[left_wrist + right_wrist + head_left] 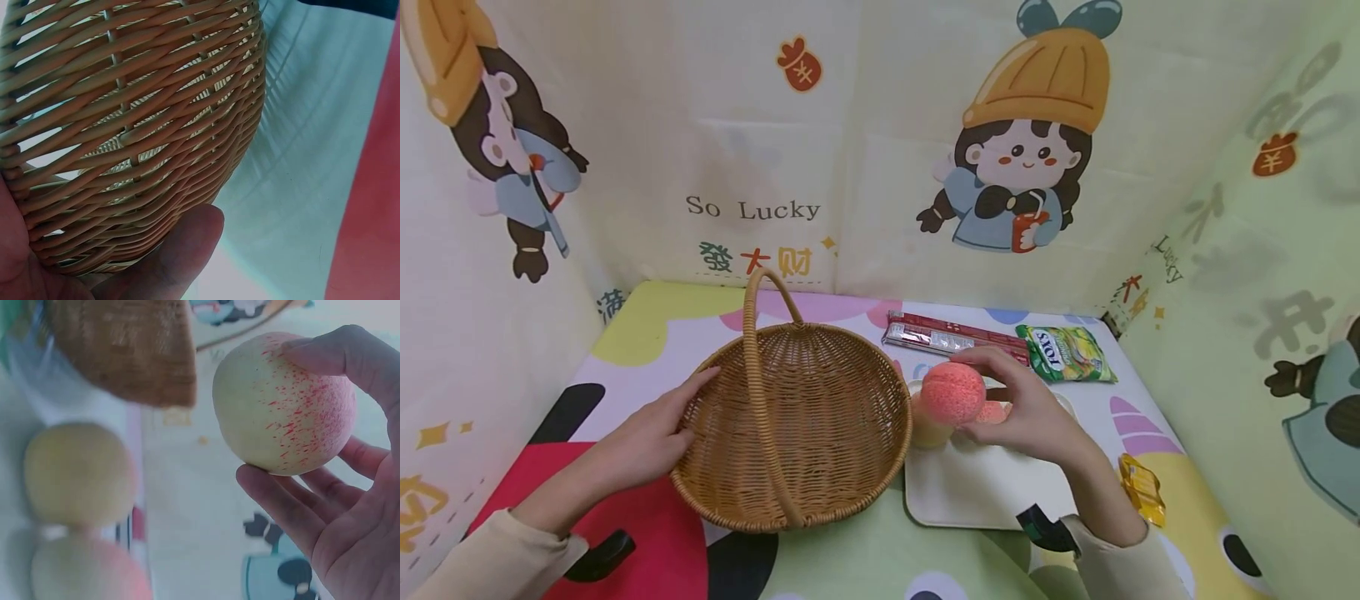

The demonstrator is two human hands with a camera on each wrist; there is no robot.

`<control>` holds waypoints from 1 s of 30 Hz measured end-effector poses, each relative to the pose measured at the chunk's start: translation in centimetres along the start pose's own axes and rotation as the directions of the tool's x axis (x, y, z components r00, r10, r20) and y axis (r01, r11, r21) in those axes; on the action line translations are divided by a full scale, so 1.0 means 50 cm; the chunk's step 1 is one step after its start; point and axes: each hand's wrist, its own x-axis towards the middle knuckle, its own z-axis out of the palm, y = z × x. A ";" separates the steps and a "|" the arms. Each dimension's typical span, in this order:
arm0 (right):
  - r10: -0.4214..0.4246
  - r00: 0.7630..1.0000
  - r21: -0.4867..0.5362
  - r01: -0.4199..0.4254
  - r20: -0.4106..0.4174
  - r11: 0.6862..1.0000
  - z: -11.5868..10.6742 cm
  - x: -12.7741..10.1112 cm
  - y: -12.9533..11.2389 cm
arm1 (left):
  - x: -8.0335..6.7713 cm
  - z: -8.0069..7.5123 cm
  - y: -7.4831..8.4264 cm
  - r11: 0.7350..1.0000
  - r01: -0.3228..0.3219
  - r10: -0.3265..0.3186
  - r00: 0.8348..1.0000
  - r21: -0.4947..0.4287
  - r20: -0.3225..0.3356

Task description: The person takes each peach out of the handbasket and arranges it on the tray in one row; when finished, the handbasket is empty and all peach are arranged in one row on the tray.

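Note:
My right hand (1000, 400) grips a pink-speckled peach (952, 393) just above a white tray (977, 492), close to the right rim of a wicker basket (790, 425). In the right wrist view the peach (281, 403) sits between thumb and curled fingers (294, 512), with two more peaches (78, 472) lying on the tray below. My left hand (658, 429) rests with straight fingers against the basket's left rim. The left wrist view shows the basket's woven wall (137, 125) with my thumb (178, 250) against it. Nothing lies inside the basket.
Behind the tray lie a red snack stick pack (947, 333) and a green candy bag (1063, 354). A yellow wrapper (1142, 487) sits at the table's right edge. Cartoon-printed cloth walls close in the table on three sides.

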 end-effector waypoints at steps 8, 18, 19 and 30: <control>0.055 0.997 -0.044 -0.057 -0.050 0.997 -0.062 -0.063 0.048 | -0.004 0.005 -0.003 1.000 -0.006 0.006 1.000 0.007 -0.004; 0.135 0.985 -0.095 -0.145 -0.104 0.985 -0.154 -0.150 0.131 | -0.005 0.000 0.001 1.000 -0.002 0.002 1.000 0.015 -0.003; 0.146 0.983 -0.096 -0.157 -0.113 0.983 -0.163 -0.159 0.140 | -0.005 -0.001 0.002 1.000 -0.002 0.002 1.000 0.015 -0.003; 0.299 0.938 -0.162 -0.327 -0.176 0.931 -0.224 -0.223 0.223 | -0.007 0.002 -0.001 1.000 -0.002 0.002 1.000 0.014 0.000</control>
